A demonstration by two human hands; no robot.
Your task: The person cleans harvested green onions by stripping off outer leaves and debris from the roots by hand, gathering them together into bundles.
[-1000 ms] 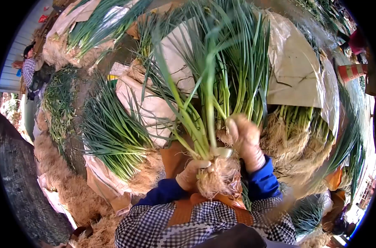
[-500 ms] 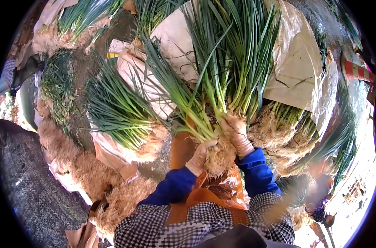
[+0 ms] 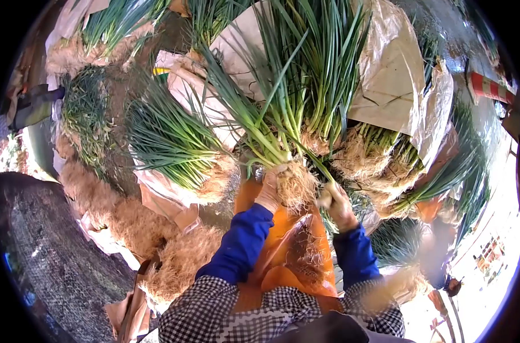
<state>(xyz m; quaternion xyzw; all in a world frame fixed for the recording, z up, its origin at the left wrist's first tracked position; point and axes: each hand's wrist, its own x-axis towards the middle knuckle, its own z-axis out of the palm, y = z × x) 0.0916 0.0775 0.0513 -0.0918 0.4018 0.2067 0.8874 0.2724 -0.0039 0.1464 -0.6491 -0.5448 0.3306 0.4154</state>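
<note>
My left hand (image 3: pixel 268 191) is closed around the base of a bunch of green onions (image 3: pixel 267 146), just beside its pale root mass (image 3: pixel 297 184). The leaves of this bunch point up and away from me. To the right, my right hand (image 3: pixel 339 207) pinches the lower end of a single green stalk (image 3: pixel 320 166), which slants up toward the bunch. Beyond the held bunch lies a larger pile of green onions (image 3: pixel 328 97) with its roots toward me. An orange apron (image 3: pixel 297 246) covers my lap below the hands.
On the left, another onion pile (image 3: pixel 171 143) rests on pale sheeting. A brown sheet (image 3: pixel 388 74) covers more onions at the right. Heaped roots (image 3: pixel 128 214) line the lower left beside a dark textured cover (image 3: pixel 48 251). A red striped object (image 3: pixel 491 87) stands far right.
My right hand has moved away from the bunch's base, down and to the right, with a single stalk. My left hand and its bunch are slightly higher in view.
</note>
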